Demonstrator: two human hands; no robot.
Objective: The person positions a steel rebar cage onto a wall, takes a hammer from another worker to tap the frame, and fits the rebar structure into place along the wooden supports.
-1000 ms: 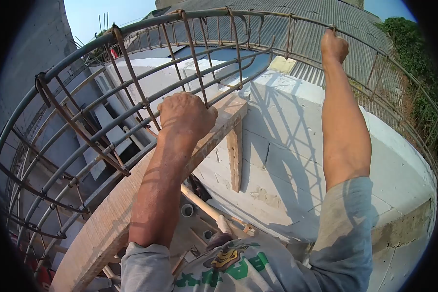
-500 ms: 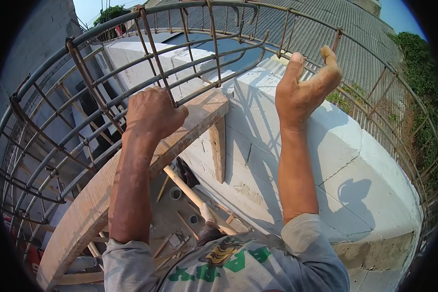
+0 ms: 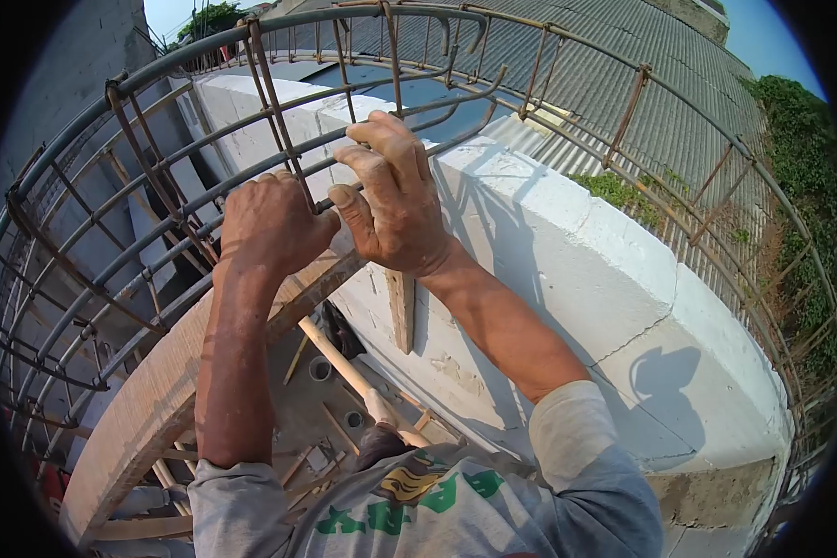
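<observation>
"Where is the steel cage [image 3: 274, 111] in this scene?"

"Curving across in front of the worker, above a white wall [image 3: 567, 279] and a ridged roof [image 3: 679, 65] beyond. Its lower bars pass over a curved wooden board [image 3: 149, 386]; whether they rest on it cannot be told from this angle."

"And the left hand [image 3: 274, 219]?"

"Closed tightly, its fingers wrapped over a bar of the cage beside an upright tie. So full a grip, palm down, probably steadies the steel, the worker, or both."

"What does the right hand [image 3: 395, 195] have?"

"Nothing that shows. Its fingers are bent and parted, raised just beside the left hand, before the bars. Whether the thumb meets the steel is unclear. The loose curl would suit a round rod."

"Why the wooden prop [image 3: 400, 312] below?"

"It stands upright near the board's end, close to the wall, presumably to bear the board's weight. The board's bend follows the curve of the cage, likely by design."
</observation>
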